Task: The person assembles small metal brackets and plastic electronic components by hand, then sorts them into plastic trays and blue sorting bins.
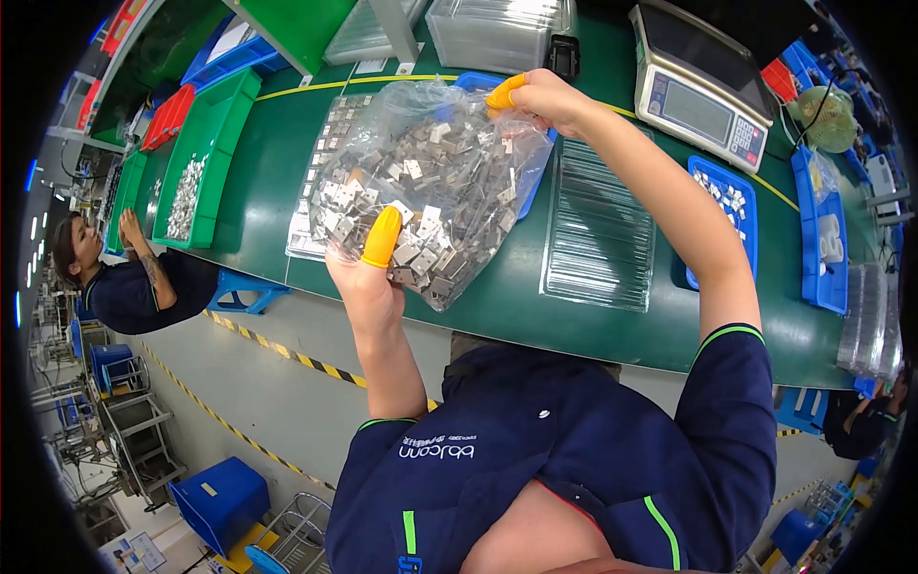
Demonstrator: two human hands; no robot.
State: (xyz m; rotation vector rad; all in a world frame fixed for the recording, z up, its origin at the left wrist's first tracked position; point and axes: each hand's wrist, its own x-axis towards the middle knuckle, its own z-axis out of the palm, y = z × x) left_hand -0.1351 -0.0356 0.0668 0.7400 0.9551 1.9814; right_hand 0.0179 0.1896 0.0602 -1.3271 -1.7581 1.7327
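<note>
A large clear plastic bag point(497, 230) full of small silver metal pieces point(426, 251) is held tilted over the green table. My left hand point(365, 282) grips the bag's near left side; its thumb, in a yellow finger cot, presses on the plastic, and the other fingers are hidden beneath. At the far right corner of the bag, my right hand point(545, 100) pinches the plastic edge, with a yellow cot on a fingertip. Partly under the bag lie a blue tray point(541, 182) and a pale sheet with rows of small pieces point(330, 139).
A clear ribbed tray point(598, 234) lies right of the bag. Farther right are a blue tray with white pieces point(750, 251) and a weighing scale point(703, 110). Clear trays point(497, 33) are stacked behind. Green bins point(225, 143) stand left, near a seated co-worker point(143, 282).
</note>
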